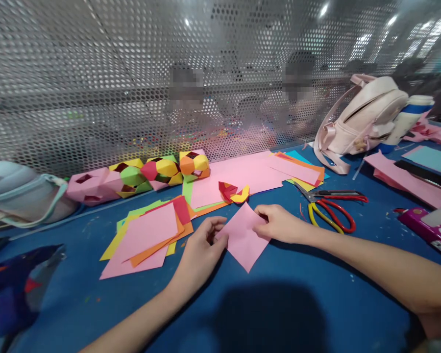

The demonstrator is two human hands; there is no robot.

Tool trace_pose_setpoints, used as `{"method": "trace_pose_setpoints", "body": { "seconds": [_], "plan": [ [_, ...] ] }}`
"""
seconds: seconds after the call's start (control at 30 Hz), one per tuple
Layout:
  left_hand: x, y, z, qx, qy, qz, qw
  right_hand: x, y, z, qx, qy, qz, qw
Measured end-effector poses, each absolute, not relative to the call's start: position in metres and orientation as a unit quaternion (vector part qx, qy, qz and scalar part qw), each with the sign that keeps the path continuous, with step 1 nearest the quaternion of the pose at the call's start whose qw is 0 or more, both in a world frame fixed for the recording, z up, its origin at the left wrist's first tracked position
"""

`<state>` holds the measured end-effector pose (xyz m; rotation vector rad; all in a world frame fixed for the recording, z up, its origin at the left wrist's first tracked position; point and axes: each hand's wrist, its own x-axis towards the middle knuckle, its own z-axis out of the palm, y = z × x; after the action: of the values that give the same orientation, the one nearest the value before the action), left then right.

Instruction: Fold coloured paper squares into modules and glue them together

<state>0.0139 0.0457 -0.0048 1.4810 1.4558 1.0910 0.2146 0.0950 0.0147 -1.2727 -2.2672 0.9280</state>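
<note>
Between my hands a pink square of paper (pixel 247 240) is turned so that one corner points toward me. My left hand (pixel 206 245) pinches its left corner between thumb and fingers. At the upper right edge, my right hand (pixel 275 223) grips the sheet the same way. Just beyond the square lies a small folded red and yellow paper piece (pixel 233 192). A stack of pink, orange, yellow and red paper sheets (pixel 150 233) is to the left of my left hand. Scissors with red and yellow handles (pixel 330 206) rest beyond my right forearm.
A row of folded paper balls (pixel 165 169) stands along the perforated metal panel (pixel 132 59). Large pink sheets (pixel 235 171) lie at the back. A blue glue gun (pixel 18 284) is at left, a pale bag (pixel 25 191) behind it. A backpack (pixel 367 117) and purple tool (pixel 426 228) are at right.
</note>
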Motion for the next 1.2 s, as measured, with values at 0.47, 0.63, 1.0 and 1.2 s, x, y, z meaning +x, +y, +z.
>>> {"method": "trace_pose_setpoints", "body": {
  "seconds": [0.47,0.63,1.0,1.2],
  "plan": [
    [-0.002,0.057,-0.006,0.762,0.507,0.320,0.244,0.220,0.082,-0.007,-0.280,-0.926,0.039,0.250],
    [-0.007,0.061,-0.004,0.785,0.493,0.281,0.247,0.220,0.079,-0.007,-0.215,-0.936,0.027,0.277],
    [-0.028,0.076,0.004,0.806,0.429,0.237,0.331,0.223,0.076,-0.003,-0.124,-0.976,-0.049,0.170],
    [-0.028,0.077,0.005,0.798,0.437,0.228,0.347,0.220,0.068,0.001,-0.141,-0.979,-0.039,0.144]
  ]
}}
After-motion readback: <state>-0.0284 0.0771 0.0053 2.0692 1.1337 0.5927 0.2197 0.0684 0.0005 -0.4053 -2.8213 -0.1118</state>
